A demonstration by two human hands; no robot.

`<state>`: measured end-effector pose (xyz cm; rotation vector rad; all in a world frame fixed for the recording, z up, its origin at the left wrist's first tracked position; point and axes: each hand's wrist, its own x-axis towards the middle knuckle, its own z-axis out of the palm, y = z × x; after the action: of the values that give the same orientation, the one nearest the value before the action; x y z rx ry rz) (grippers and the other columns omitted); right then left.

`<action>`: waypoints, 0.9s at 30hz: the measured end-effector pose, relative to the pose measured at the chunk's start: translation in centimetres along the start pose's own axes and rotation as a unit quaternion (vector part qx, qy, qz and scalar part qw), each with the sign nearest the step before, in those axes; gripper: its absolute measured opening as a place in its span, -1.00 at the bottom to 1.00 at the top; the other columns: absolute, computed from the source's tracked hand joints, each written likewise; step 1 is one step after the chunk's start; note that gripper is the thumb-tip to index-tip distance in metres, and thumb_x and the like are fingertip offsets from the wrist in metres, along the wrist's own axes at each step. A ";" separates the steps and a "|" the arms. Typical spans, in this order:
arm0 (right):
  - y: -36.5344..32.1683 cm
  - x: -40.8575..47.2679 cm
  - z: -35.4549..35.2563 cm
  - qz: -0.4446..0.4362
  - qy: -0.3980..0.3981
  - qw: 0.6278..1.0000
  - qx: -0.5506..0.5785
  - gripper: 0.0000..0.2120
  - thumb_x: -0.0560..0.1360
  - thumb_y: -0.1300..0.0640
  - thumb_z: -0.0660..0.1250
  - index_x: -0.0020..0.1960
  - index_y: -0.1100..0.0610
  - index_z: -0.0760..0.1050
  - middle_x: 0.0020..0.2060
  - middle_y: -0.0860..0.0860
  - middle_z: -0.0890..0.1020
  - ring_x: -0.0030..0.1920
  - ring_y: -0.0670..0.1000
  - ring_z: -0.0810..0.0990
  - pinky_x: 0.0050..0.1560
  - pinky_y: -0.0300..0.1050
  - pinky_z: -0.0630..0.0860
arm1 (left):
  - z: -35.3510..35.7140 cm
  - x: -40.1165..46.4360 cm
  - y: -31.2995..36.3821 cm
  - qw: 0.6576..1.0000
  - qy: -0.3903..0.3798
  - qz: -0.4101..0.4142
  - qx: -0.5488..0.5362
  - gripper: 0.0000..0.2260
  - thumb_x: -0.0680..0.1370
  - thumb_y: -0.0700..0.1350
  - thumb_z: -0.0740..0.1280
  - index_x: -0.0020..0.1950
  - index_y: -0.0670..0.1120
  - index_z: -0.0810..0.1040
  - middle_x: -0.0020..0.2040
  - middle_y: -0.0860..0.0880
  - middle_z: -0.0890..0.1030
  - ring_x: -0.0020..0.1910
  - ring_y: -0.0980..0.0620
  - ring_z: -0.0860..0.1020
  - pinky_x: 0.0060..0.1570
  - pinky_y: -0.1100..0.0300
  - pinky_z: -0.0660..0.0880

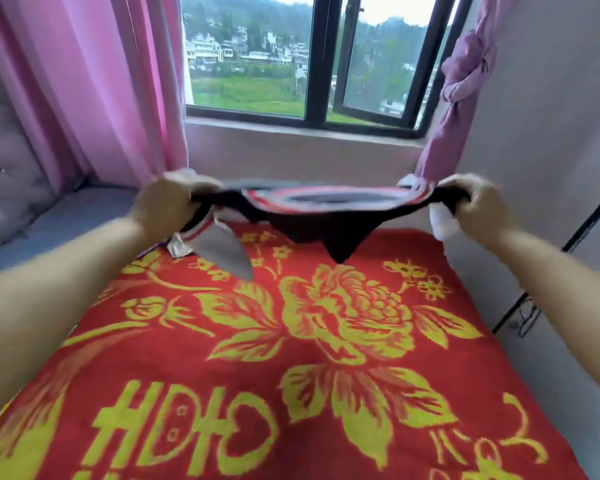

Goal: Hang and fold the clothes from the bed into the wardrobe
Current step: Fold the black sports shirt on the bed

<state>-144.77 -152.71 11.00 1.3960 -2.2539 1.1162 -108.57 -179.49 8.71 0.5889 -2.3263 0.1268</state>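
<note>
A black garment (326,233) with red and white striped trim is stretched flat in the air above the far end of the bed. My left hand (163,206) grips its left edge and my right hand (478,206) grips its right edge. A grey and striped part (219,251) hangs down below my left hand. The garment is blurred. The bed carries a red blanket (257,341) with yellow flowers and letters. The wardrobe is out of view.
A window (312,57) with a dark frame is straight ahead, flanked by pink curtains (94,81) on the left and a tied purple one (465,74) on the right. A padded grey headboard (7,174) stands at left. Cables (527,317) hang along the right wall.
</note>
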 end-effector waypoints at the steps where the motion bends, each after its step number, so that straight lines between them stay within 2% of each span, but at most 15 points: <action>1: 1.0 -2.1 1.3 -0.004 -0.037 0.999 -0.022 -0.73 0.44 0.46 0.25 0.03 0.27 0.63 -0.07 0.12 0.68 -0.02 0.20 0.61 0.01 -0.10 0.42 | 1.1 -2.8 0.4 0.999 -0.025 0.034 0.014 -0.78 0.43 -0.23 0.38 0.05 -0.13 0.69 -0.21 -0.21 0.61 -0.31 -0.23 0.62 -0.36 -0.03 0.56; 3: 3.0 -6.6 3.7 0.001 -0.113 0.992 -0.054 -0.61 0.34 0.55 0.23 0.04 0.28 0.65 -0.01 0.22 0.67 0.05 0.21 0.61 0.10 0.00 0.46 | 3.3 -8.4 0.9 0.993 -0.083 0.079 0.035 -0.75 0.39 -0.25 0.28 -0.05 -0.12 0.71 -0.35 -0.15 0.57 -0.54 -0.15 0.56 -0.63 0.13 0.46; 5: 5.5 -12.2 6.7 0.001 -0.187 0.979 -0.084 -0.57 0.30 0.55 0.25 0.03 0.22 0.66 0.00 0.15 0.69 0.07 0.16 0.63 0.10 0.01 0.46 | 6.3 -14.4 1.3 0.981 -0.151 0.116 0.043 -0.69 0.36 -0.15 0.18 -0.12 -0.08 0.72 -0.40 -0.07 0.56 -0.60 -0.05 0.53 -0.70 0.28 0.31; 7: 8.1 -18.2 10.0 0.001 -0.273 0.952 -0.141 -0.51 0.32 0.49 0.28 0.09 0.07 0.65 0.06 -0.02 0.68 0.16 0.03 0.60 0.19 -0.03 0.38 | 9.4 -20.2 1.8 0.962 -0.232 0.130 0.056 -0.79 0.28 -0.15 0.38 -0.14 -0.03 0.71 -0.41 -0.01 0.54 -0.57 0.01 0.54 -0.70 0.31 0.23; 9: 10.3 -24.4 12.4 0.008 -0.353 0.913 -0.204 -0.46 0.39 0.37 0.27 0.27 -0.08 0.53 0.24 -0.18 0.56 0.34 -0.12 0.44 0.36 -0.07 0.16 | 12.6 -25.9 3.0 0.938 -0.328 0.106 0.043 -0.57 -0.03 -0.20 0.65 -0.19 -0.01 0.72 -0.44 0.02 0.52 -0.56 0.04 0.53 -0.70 0.31 0.25; 12: 13.7 -34.1 16.1 0.014 -0.483 0.838 -0.253 -0.36 0.48 0.29 0.18 0.48 -0.14 0.24 0.46 -0.21 0.28 0.51 -0.15 0.12 0.47 -0.02 -0.04 | 18.0 -35.8 5.4 0.895 -0.442 0.055 0.027 -0.38 -0.32 -0.11 0.65 -0.28 -0.04 0.71 -0.49 0.01 0.50 -0.56 0.08 0.51 -0.65 0.35 0.35; 14: 15.2 -40.6 18.7 0.027 -0.583 0.770 -0.257 -0.37 0.51 0.27 0.12 0.51 -0.14 0.16 0.52 -0.14 0.16 0.53 -0.11 0.03 0.48 0.09 -0.05 | 20.7 -42.8 7.5 0.864 -0.501 0.048 0.014 -0.33 -0.31 -0.09 0.63 -0.20 0.02 0.73 -0.41 0.01 0.55 -0.49 0.06 0.55 -0.51 0.35 0.42; 16: 15.5 -45.1 20.4 0.048 -0.636 0.729 -0.249 -0.36 0.51 0.28 0.12 0.51 -0.14 0.15 0.54 -0.10 0.11 0.54 -0.10 0.00 0.49 0.13 -0.08 | 21.5 -47.2 9.7 0.832 -0.554 0.034 0.015 -0.30 -0.28 -0.11 0.61 -0.12 0.07 0.73 -0.31 -0.01 0.61 -0.40 0.02 0.60 -0.39 0.28 0.49; 19: 14.4 -49.2 22.7 0.034 -0.642 0.731 -0.227 -0.30 0.47 0.23 0.26 0.53 -0.09 0.14 0.54 -0.01 0.11 0.54 -0.04 0.07 0.48 0.10 0.07 | 23.4 -51.6 13.0 0.839 -0.544 0.024 0.012 -0.09 -0.21 -0.20 0.59 0.17 0.02 0.63 -0.07 -0.12 0.68 -0.13 -0.05 0.68 -0.19 0.03 0.61; 21: 13.3 -50.4 24.4 -0.021 -0.631 0.746 -0.210 -0.21 0.16 0.11 0.56 0.37 -0.03 0.46 0.38 0.07 0.45 0.37 0.03 0.45 0.23 0.13 0.46 | 24.5 -51.8 14.3 0.844 -0.536 -0.012 -0.008 0.05 -0.09 -0.25 0.56 0.40 0.00 0.35 0.09 -0.16 0.66 0.03 -0.08 0.66 -0.11 -0.07 0.61; 22: 12.8 -50.4 25.2 -0.033 -0.633 0.739 -0.229 -0.17 0.00 0.10 0.62 0.27 -0.01 0.56 0.28 0.06 0.55 0.25 0.05 0.56 0.09 0.13 0.55 | 25.0 -51.6 14.7 0.849 -0.528 -0.021 -0.015 0.00 -0.03 -0.27 0.55 0.40 -0.04 0.33 0.11 -0.18 0.65 0.03 -0.10 0.66 -0.14 -0.07 0.61; 23: 13.0 -50.5 26.4 -0.028 -0.635 0.737 -0.232 -0.16 0.01 0.10 0.63 0.29 0.01 0.55 0.31 0.06 0.53 0.26 0.07 0.56 0.09 0.17 0.55 | 25.9 -51.5 14.8 0.853 -0.521 -0.024 -0.013 -0.10 -0.01 -0.28 0.55 0.34 -0.11 0.43 0.10 -0.18 0.65 0.01 -0.11 0.66 -0.19 -0.05 0.62; 25: 14.1 -50.5 28.5 -0.011 -0.589 0.773 -0.235 -0.22 0.41 0.12 0.41 0.54 0.00 0.13 0.54 0.05 0.10 0.51 0.13 0.17 0.39 0.25 0.23 | 27.4 -51.1 14.8 0.848 -0.530 -0.028 0.010 -0.27 -0.04 -0.29 0.60 0.15 -0.18 0.64 0.08 -0.19 0.66 -0.02 -0.13 0.67 -0.25 -0.03 0.62; 26: 14.8 -50.4 29.5 -0.012 -0.596 0.760 -0.260 -0.26 0.54 0.17 0.23 0.57 -0.03 -0.10 0.56 0.03 -0.11 0.55 0.13 -0.06 0.46 0.24 0.03 | 27.9 -50.9 14.6 0.854 -0.519 -0.038 0.018 -0.35 -0.02 -0.31 0.59 0.07 -0.19 0.68 0.07 -0.19 0.66 -0.03 -0.13 0.67 -0.27 -0.01 0.62; 27: 15.4 -50.2 30.0 -0.014 -0.617 0.741 -0.264 -0.29 0.58 0.21 0.13 0.57 -0.05 -0.20 0.56 0.03 -0.19 0.55 0.12 -0.15 0.48 0.20 -0.05 | 28.4 -51.1 14.3 0.862 -0.505 -0.043 0.018 -0.39 -0.03 -0.33 0.58 0.03 -0.19 0.69 0.05 -0.18 0.67 -0.05 -0.12 0.68 -0.29 0.01 0.62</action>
<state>-127.64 -138.36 -45.20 2.1430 -2.8297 -0.8221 -100.40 -154.68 -45.47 0.9290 -3.2997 -0.2524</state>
